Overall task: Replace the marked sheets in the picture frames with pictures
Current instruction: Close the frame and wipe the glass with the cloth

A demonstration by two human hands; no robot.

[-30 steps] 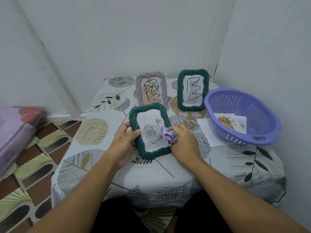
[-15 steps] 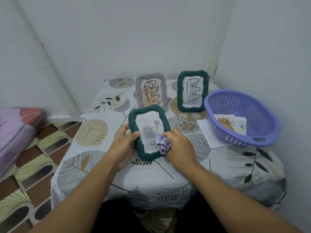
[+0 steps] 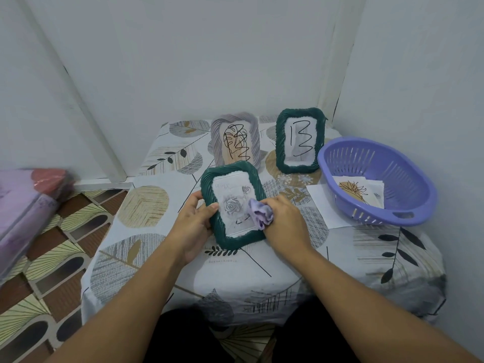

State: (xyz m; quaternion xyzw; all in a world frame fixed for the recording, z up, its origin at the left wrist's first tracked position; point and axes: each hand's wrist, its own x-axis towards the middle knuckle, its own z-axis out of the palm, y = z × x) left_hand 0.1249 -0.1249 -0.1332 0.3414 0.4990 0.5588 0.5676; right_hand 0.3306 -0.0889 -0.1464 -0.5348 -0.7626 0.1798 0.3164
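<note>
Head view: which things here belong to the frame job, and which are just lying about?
Job:
- green frame with rose picture, held by left hand
- lilac cloth in right hand, on its glass
- grey frame and second green frame, both scribbled
- basket with a picture

Lying about:
- loose sheet under basket
- pink bundle on floor

Bench (image 3: 262, 273): draped in a leaf-printed cloth, set into a white corner.
Floor (image 3: 52, 271): tiled in brown and cream fan patterns.
Bundle (image 3: 26, 203): pink-purple, plastic-wrapped, seen blurred at left.
</note>
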